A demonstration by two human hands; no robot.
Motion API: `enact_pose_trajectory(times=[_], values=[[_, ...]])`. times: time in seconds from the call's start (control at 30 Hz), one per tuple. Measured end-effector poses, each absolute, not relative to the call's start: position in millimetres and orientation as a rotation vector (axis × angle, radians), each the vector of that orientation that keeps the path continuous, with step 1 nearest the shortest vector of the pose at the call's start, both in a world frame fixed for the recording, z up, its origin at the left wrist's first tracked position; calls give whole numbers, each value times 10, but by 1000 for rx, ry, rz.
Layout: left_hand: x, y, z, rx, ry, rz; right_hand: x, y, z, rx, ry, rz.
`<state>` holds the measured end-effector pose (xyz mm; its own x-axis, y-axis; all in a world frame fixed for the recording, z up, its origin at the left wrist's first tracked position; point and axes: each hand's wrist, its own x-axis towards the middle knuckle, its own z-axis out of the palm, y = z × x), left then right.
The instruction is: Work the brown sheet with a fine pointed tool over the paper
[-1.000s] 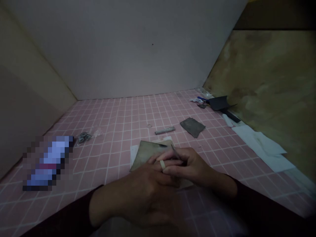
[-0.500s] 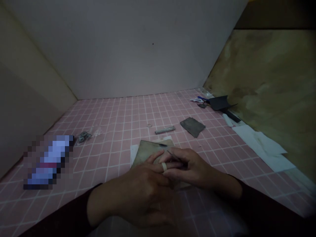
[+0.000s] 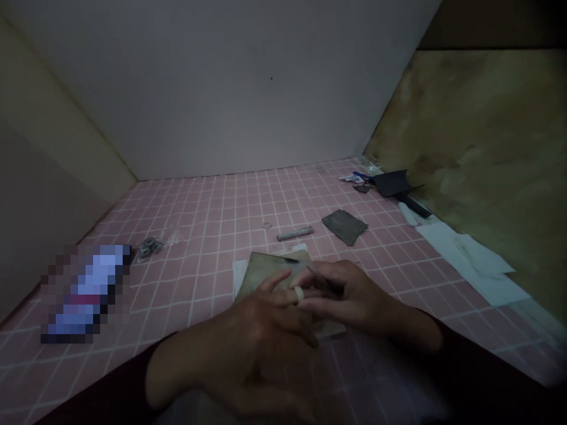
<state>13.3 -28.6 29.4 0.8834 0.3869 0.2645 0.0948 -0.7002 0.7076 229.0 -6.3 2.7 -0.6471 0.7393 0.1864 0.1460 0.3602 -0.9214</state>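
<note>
My left hand [image 3: 261, 330] is stretched out with its fingers apart, palm down. A pale, wide ring [image 3: 300, 295] sits around one of its fingers. The fingertips and thumb of my right hand [image 3: 341, 292] close on this ring from the right side. A thin dark stick-like tool [image 3: 311, 271] is also tucked in my right hand; its kind is unclear. Beneath both hands lies a grey-beige sheet [image 3: 261, 268] with a dark smudge at its far edge, on top of white paper [image 3: 239, 273].
Beyond the hands are a silvery tube [image 3: 295, 234], a thin pale ring [image 3: 266, 225] and dark grey sandpaper-like sheets [image 3: 345, 228]. A pixelated, phone-like device [image 3: 88, 289] and a small bag of metal parts [image 3: 149, 247] lie left. A black dustpan-like thing [image 3: 392, 184] and white papers [image 3: 465, 254] line the right wall.
The pale ring has shifted slightly right, toward the fingertip, along with my right hand. My left hand has drawn slightly to the left, its fingers more spread.
</note>
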Motion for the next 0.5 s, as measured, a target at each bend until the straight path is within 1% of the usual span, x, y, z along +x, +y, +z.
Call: enact_pose_trajectory(times=[0.13,0.3,0.5], values=[[141,-305,206,2300,321,493,2282,-77,8,-697,-2091,1257],[164,-308,96,2222,256,490,2276,-114,40,-654,-2086,1352],[180,-319,98,2240,273,453,2269,-115,26,-633,-2081,1369]])
